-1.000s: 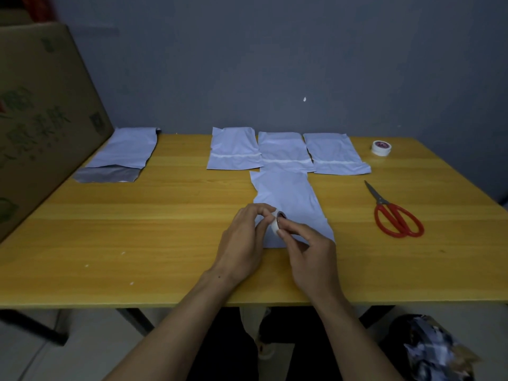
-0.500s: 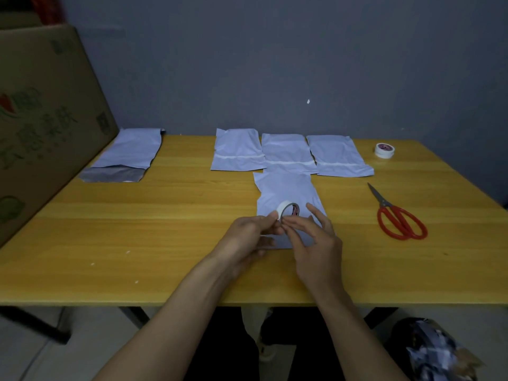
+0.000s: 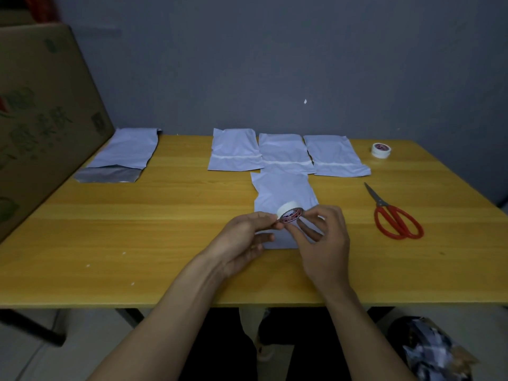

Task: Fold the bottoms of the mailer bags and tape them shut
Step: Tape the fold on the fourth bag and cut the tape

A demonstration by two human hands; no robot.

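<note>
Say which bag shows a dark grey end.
The far-left bag, beside the box: its near end is dark grey, while the rest show only pale surfaces.

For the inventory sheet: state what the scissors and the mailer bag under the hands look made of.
Scissors: dull grey metal blades; glossy red handles, likely plastic.
Mailer bag: thin pale plastic film, seemingly, from its soft wrinkles and faint sheen; coated paper is possible.

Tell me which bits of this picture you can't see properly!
All in the head view:
- Near end of the bag: covered by the left hand and right hand, so its fold cannot be seen.
- Loose end of the tape roll: too small to find.
- Cardboard box: cut off by the left edge.
- Bundle at bottom right: blurred, cut off by the bottom edge.
</note>
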